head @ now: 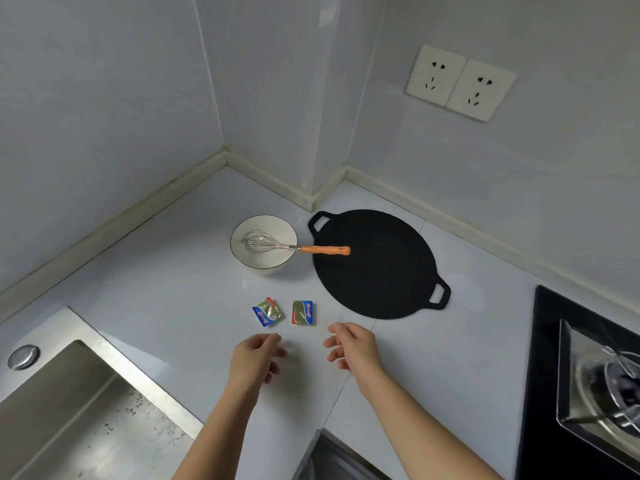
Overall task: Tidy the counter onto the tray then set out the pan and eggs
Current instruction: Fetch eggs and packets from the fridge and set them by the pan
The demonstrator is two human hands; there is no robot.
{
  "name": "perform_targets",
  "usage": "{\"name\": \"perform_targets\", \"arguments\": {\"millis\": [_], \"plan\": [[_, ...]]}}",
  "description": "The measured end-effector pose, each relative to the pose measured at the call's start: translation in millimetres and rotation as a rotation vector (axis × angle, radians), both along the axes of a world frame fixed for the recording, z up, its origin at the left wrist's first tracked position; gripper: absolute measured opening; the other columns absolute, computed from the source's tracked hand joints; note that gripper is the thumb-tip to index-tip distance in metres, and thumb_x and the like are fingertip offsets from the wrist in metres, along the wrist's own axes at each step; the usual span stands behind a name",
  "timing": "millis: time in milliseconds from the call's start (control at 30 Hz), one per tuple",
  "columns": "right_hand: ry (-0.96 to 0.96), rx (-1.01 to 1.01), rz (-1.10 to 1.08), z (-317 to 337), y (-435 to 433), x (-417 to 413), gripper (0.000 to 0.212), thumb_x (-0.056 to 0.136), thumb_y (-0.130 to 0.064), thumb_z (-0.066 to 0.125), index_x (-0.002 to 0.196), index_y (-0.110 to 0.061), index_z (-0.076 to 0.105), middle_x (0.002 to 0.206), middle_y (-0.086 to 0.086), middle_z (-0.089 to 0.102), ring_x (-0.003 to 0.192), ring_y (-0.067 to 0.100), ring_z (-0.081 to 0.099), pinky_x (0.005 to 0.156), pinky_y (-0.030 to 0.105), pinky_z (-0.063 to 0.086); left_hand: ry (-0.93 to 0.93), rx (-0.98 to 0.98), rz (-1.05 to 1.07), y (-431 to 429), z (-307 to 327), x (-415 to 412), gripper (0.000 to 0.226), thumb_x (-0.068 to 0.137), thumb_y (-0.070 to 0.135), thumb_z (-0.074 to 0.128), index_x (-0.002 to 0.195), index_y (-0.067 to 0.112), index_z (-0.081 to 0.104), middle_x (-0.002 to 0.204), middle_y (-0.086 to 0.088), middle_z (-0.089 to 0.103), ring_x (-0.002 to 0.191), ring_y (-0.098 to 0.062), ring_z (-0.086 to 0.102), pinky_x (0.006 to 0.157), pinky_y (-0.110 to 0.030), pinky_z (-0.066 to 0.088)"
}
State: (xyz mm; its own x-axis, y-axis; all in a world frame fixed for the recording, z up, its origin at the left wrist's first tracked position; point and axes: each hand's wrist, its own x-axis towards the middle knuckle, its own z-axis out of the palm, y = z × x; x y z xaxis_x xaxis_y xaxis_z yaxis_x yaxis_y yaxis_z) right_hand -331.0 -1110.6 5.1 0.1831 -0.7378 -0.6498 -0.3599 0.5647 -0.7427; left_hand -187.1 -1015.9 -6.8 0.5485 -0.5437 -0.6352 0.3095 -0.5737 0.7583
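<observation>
My left hand (258, 353) and my right hand (351, 344) hover over the white desk (166, 299), both with a loose, empty grip, fingers half curled. Just beyond them lie two butter packets (266, 311) (302, 312), side by side. Farther back the black flat pan (381, 268) lies beside a white bowl (273, 266); the whisk (294, 247) rests in the bowl, with its orange handle over the pan.

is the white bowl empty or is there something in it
No food or liquid shows in the white bowl. Only the wire head of the whisk lies inside, its orange handle sticking out over the rim toward the black pan.
</observation>
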Motion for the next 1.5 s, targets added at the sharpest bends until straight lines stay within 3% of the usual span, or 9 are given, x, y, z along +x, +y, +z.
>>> {"name": "perform_targets", "arguments": {"millis": [200,567,867,1267,1500], "plan": [[-0.126,-0.114,-0.134,37,18,-73,0.018,0.095,-0.017,0.051,0.097,-0.013,0.068,0.076,0.004,0.069,0.062,0.014,0.059,0.056,0.026,0.045,-0.048,-0.122,-0.186,-6,35,-57,0.012,0.094,0.020,0.056,0.096,0.012,0.066,0.081,-0.009,0.072,0.058,-0.019,0.059,0.049,-0.026,0.045],[-0.277,-0.335,-0.678,70,112,-315,0.018,0.098,-0.013,0.051,0.096,-0.009,0.068,0.074,0.008,0.066,0.060,0.017,0.055,0.052,0.026,0.043,-0.099,-0.392,-0.668,-9,101,-291,0.012,0.094,0.019,0.056,0.092,0.012,0.067,0.078,-0.004,0.072,0.058,-0.010,0.061,0.053,-0.023,0.049],[-0.222,-0.428,-1.077,96,240,-528,0.013,0.093,-0.017,0.057,0.091,-0.010,0.068,0.072,0.005,0.066,0.058,0.017,0.054,0.053,0.025,0.042,0.014,-0.466,-0.981,80,110,-529,0.011,0.092,0.018,0.058,0.091,0.014,0.068,0.072,-0.001,0.070,0.057,-0.008,0.059,0.055,-0.025,0.050],[-0.186,-0.635,-1.507,112,350,-721,0.022,0.101,-0.013,0.045,0.098,-0.007,0.066,0.072,0.007,0.065,0.056,0.014,0.054,0.050,0.023,0.042,0.180,-0.539,-1.361,124,136,-761,0.011,0.092,0.011,0.057,0.090,0.011,0.068,0.073,-0.005,0.067,0.060,-0.013,0.057,0.057,-0.029,0.048],[-0.007,-0.824,-1.714,151,380,-877,0.020,0.100,-0.012,0.045,0.096,-0.006,0.064,0.072,0.007,0.063,0.056,0.016,0.052,0.050,0.024,0.040,0.356,-0.619,-1.584,127,157,-961,0.010,0.092,0.008,0.057,0.092,0.009,0.067,0.075,-0.009,0.067,0.057,-0.010,0.056,0.054,-0.025,0.047]]}}
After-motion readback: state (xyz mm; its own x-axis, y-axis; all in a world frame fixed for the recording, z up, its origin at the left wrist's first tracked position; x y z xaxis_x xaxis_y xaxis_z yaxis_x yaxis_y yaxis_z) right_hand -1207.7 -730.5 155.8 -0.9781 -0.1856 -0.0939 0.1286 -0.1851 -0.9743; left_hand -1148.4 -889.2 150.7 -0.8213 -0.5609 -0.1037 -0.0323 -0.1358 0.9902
